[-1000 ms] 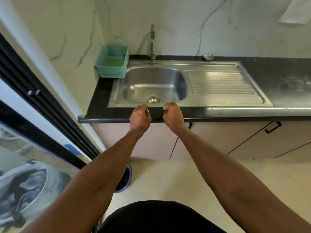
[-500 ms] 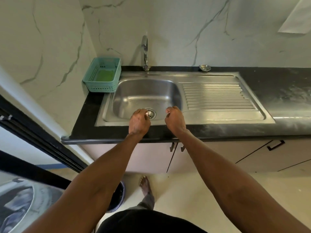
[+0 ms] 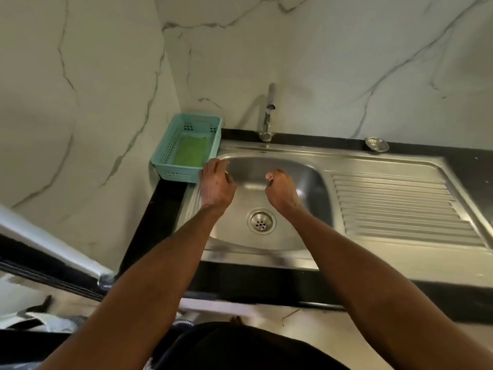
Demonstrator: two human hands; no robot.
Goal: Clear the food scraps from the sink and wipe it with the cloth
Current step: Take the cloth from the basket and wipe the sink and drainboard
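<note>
The cloth [image 3: 190, 154], a green pad that looks soft, light and limp, lies flat in the teal basket [image 3: 162, 158] at the sink's [image 3: 301, 259] back left corner, so I'd pinch it at its near edge and lift it clear. The left hand [image 3: 215, 185] hovers just beside that basket, fingers loosely spread and holding nothing, while the right hand [image 3: 281, 189] hangs over the basin with fingers curled, apparently empty. I can't make out any scraps around the drain [image 3: 261, 222].
</note>
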